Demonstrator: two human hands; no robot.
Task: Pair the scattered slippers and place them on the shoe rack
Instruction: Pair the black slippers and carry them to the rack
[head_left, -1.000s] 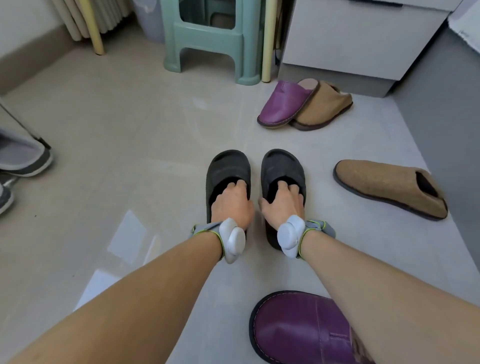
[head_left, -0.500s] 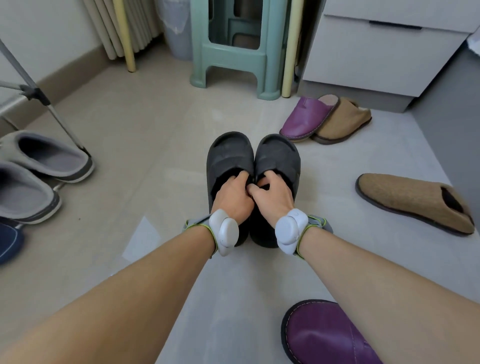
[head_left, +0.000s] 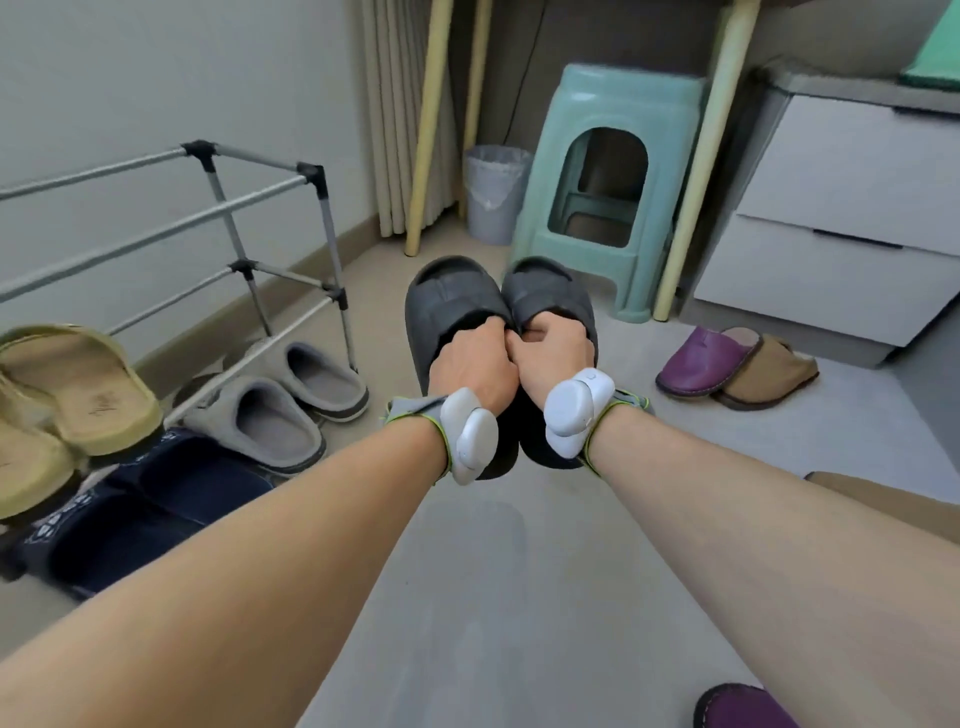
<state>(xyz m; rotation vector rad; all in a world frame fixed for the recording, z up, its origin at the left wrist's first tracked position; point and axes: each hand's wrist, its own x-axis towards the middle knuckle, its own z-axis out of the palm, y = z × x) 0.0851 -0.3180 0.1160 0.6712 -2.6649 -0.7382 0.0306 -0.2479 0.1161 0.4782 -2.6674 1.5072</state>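
Note:
Two black slippers hang side by side above the floor, toes pointing away. My left hand (head_left: 475, 364) grips the left black slipper (head_left: 449, 306) by its opening, and my right hand (head_left: 553, 356) grips the right black slipper (head_left: 550, 293) the same way. The metal shoe rack (head_left: 270, 228) stands to the left against the wall. A purple slipper (head_left: 701, 361) and a tan slipper (head_left: 769, 371) lie together on the floor at the right. Another purple slipper (head_left: 743, 706) shows at the bottom right, and a tan slipper's edge (head_left: 878, 496) peeks out behind my right forearm.
Grey slippers (head_left: 280, 410), navy slippers (head_left: 156, 499) and olive sandals (head_left: 78, 395) sit on the rack's lower levels. A green plastic stool (head_left: 602, 187), a small bin (head_left: 493, 192), yellow table legs (head_left: 696, 171) and a white drawer unit (head_left: 841, 218) stand ahead.
Both hands closed on the black slippers, drew them together and lifted them off the floor. My view swung up and left, bringing the shoe rack into sight.

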